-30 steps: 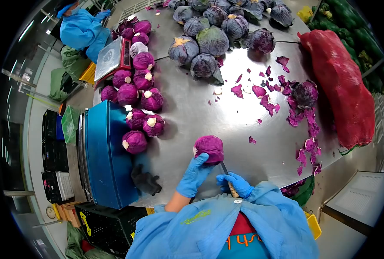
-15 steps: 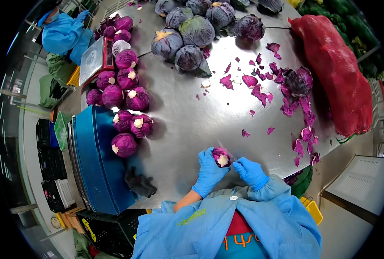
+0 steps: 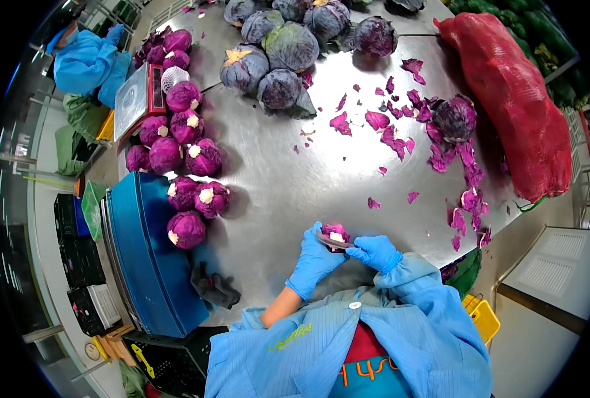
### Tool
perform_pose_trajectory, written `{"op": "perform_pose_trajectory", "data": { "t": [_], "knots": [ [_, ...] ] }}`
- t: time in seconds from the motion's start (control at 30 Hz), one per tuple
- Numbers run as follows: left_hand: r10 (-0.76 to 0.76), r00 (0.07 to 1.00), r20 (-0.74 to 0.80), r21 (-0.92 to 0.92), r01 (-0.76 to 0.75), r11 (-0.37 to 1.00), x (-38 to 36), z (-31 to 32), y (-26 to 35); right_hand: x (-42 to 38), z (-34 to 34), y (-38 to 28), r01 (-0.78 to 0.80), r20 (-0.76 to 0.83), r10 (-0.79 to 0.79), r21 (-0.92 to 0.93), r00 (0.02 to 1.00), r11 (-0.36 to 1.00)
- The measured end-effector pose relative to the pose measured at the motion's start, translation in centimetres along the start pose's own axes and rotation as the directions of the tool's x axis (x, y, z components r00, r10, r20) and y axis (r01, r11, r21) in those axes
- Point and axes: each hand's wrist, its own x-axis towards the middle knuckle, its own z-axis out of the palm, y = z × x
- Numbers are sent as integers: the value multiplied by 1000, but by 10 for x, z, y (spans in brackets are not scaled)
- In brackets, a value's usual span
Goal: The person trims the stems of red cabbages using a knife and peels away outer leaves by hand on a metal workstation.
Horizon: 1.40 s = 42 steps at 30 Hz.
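Observation:
My left hand [image 3: 313, 257], in a blue glove, wraps round a small purple cabbage [image 3: 337, 230] close to the table's front edge. The cabbage's pale cut stem faces me. A knife [image 3: 335, 243] lies with its blade across the stem side, its tip near my left fingers. My right hand [image 3: 376, 253], gloved the same way, is closed round the knife's handle. Most of the handle is hidden in the fist. Beyond my hands, loose purple leaf pieces [image 3: 378, 121] are scattered over the steel table [image 3: 275, 179].
Several trimmed cabbages [image 3: 204, 158] line the left side by a scale [image 3: 136, 99] and a blue box [image 3: 156, 252]. Untrimmed cabbages [image 3: 291, 46] are heaped at the back. A red mesh sack [image 3: 514, 106] lies right. A black cloth [image 3: 214, 285] is front left. Another person [image 3: 86, 63] stands far left.
The knife has turned from beside the cabbage to lie across its stem side. My right hand has shifted slightly left and up. The whole view has shifted a little.

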Motion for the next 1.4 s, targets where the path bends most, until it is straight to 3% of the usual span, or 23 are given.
{"op": "perform_pose_trajectory", "data": {
  "t": [0.1, 0.2, 0.3, 0.4, 0.5, 0.6, 0.7, 0.8, 0.9, 1.0, 1.2, 1.3, 1.33, 1.4],
  "knots": [
    [24, 996, -82, 83, -17, 996, 1, 9, -12, 4, -5, -1, -11, -10, 10, -103, 1000, 995],
    [45, 995, 87, -97, -36, 995, 13, 10, -19, 9, -3, 0, -31, 7, 32, -53, 999, 998],
    [60, 994, 89, -122, -49, 991, 8, -2, 2, 11, -3, 3, 9, -2, -8, 80, 1000, 997],
    [73, 995, -60, -6, -74, 997, 3, 5, -4, 18, -6, 10, -10, 97, -3, 129, 995, 992],
    [39, 996, 77, -149, -27, 988, 7, 0, 0, 27, -12, 13, -51, 232, -13, 267, 973, 962],
    [16, 991, 130, -169, 7, 986, 10, 1, -3, 32, -18, 3, -153, 288, 93, 192, 953, 970],
    [-11, 1000, 21, -25, 11, 1000, 11, 12, -15, 32, -19, -7, -278, 350, 202, 182, 915, 943],
    [-79, 990, 113, -123, 92, 988, 16, 13, -23, 35, -21, -12, -242, 312, 220, 35, 924, 970],
    [43, 992, 121, -113, -29, 993, 17, 10, -22, 31, -18, -15, -158, 100, 165, -73, 981, 985],
    [-36, 998, -52, 63, 39, 997, 7, 12, -16, 22, 15, -3, -114, -155, 110, -16, 982, 993],
    [-16, 1000, 18, 11, 16, 1000, 10, 5, -14, 21, 12, 6, -238, 52, 235, 360, 971, 902],
    [-76, 993, 88, -80, 83, 993, 14, 9, -17, 16, -12, -19, -180, -33, 196, 268, 980, 946],
    [-53, 997, 47, -22, 55, 998, 9, 6, -13, 17, -10, -22, -305, -55, 340, 325, 939, 895],
    [1, 1000, -24, 96, 1, 995, 0, 0, -3, 29, -10, -24, -249, -48, 318, 517, 947, 819]
  ]
}}
